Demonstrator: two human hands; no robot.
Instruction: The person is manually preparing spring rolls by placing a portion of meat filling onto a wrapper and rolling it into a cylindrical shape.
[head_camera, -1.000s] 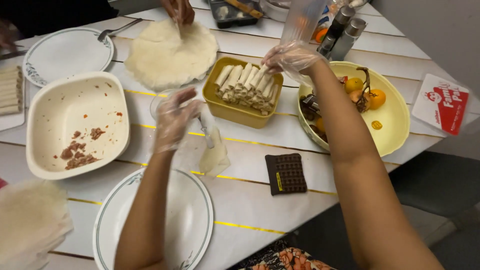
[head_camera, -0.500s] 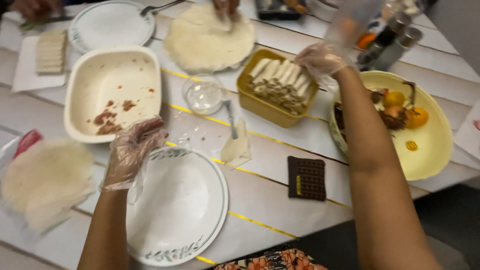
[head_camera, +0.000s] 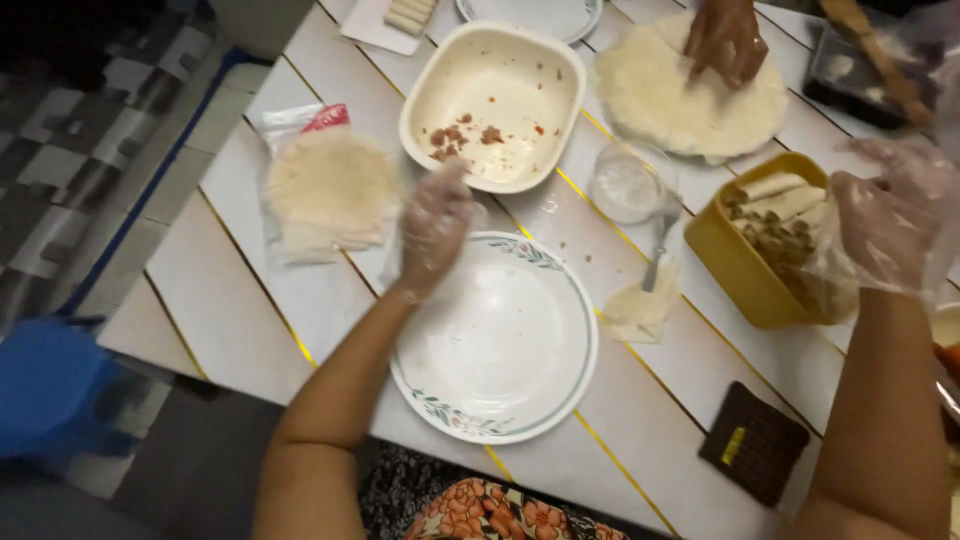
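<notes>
Our left hand (head_camera: 432, 228), in a thin clear glove, hangs open and empty over the far rim of the white plate (head_camera: 497, 345), fingers loosely spread and gripping nothing. Just to its left, within easy reach, lies the stack of round wrappers (head_camera: 332, 188) on its plastic bag, probably kept on that side so a sheet can be slid straight onto the plate. Just beyond the fingertips sits the cream dish (head_camera: 494, 104), nearly bare apart from a few reddish crumbs of filling. Our right hand (head_camera: 885, 225), also gloved, hovers over the near corner of the yellow tub (head_camera: 748, 268) of finished rolls (head_camera: 785, 215); its fingers are curled, but the loose glove blurs them and we cannot tell whether they pinch a roll or nothing at all. Between our two hands stands a small glass bowl (head_camera: 630, 184) with a spoon (head_camera: 660, 245) leaning out toward us, and below the spoon a pale scrap of wrapper (head_camera: 640, 308) lies on the table (head_camera: 240, 250). Beyond the tub, another person's bare hand (head_camera: 728, 40) presses on a second wrapper pile (head_camera: 685, 95) (a separate working spot across the table, it seems). Near our right forearm a dark brown square pad (head_camera: 752, 443) lies flat, apart from everything else.
</notes>
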